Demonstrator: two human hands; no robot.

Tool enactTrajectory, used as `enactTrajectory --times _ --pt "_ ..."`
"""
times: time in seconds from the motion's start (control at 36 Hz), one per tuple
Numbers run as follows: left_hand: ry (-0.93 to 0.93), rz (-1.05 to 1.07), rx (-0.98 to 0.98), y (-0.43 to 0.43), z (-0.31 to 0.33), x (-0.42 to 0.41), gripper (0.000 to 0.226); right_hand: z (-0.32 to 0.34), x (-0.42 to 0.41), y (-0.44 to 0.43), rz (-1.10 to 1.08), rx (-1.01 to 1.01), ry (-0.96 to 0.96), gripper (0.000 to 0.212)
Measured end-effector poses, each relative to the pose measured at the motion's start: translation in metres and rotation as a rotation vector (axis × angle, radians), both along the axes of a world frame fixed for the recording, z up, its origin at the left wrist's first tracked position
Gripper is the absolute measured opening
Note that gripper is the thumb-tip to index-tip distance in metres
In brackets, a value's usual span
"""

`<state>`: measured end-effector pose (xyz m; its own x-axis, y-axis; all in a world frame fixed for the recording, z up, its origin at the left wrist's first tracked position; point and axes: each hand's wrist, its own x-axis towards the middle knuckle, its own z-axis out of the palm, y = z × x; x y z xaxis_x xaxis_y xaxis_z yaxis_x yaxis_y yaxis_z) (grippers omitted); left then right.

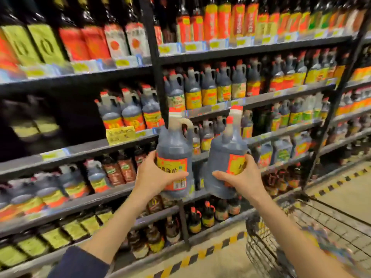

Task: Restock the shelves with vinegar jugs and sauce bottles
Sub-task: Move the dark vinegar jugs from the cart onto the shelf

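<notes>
I hold two dark vinegar jugs with red caps and yellow-red labels up in front of the shelves. My left hand [154, 175] grips the left jug [174, 145] around its lower body, handle facing right. My right hand [241, 177] grips the right jug [226, 155], which tilts slightly left. Both jugs hang in the air near the black upright post [158, 81] between two shelf bays. Three matching jugs [130, 111] stand on the left bay's middle shelf, with a dark empty stretch [60, 117] to their left.
Shelves full of dark sauce bottles and jugs fill the view above, below and to the right. A wire shopping cart [301, 233] stands at the lower right on the tiled floor. A yellow-black hazard strip [200, 253] runs along the shelf base.
</notes>
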<state>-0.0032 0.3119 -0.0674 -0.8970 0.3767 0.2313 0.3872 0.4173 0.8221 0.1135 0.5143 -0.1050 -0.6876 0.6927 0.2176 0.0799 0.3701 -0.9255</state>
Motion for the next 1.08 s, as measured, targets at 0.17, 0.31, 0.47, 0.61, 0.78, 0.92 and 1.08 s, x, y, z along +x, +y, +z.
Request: enactTrajectory --times 0.17,0.31,0.47,0.61,0.78,0.92,1.08 --pt "0.098 0.11 -0.005 -0.086 0.017 -0.048 0.078 0.007 -0.076 -0.074 0.114 -0.043 0.063 0.086" --pt "0.152 0.173 0.013 -0.145 0.028 -0.087 0.08 0.013 -0.132 -0.128 0.156 -0.054 0.118 0.094" --pt "0.215 0.203 0.083 -0.192 0.042 -0.126 0.08 0.025 -0.184 -0.173 0.212 0.02 0.169 0.083" --pt "0.236 0.207 0.111 -0.216 0.049 -0.151 0.08 0.038 -0.212 -0.198 0.262 0.038 0.198 0.083" --pt "0.27 0.228 0.148 -0.227 0.051 -0.182 0.082 0.045 -0.245 -0.214 0.305 0.056 0.279 0.085" --pt "0.303 0.247 0.157 -0.228 0.053 -0.214 0.086 0.048 -0.282 -0.215 0.34 0.073 0.367 0.086" --pt "0.36 0.241 0.167 -0.218 0.05 -0.266 0.085 0.043 -0.335 -0.203 0.372 0.073 0.442 0.084"
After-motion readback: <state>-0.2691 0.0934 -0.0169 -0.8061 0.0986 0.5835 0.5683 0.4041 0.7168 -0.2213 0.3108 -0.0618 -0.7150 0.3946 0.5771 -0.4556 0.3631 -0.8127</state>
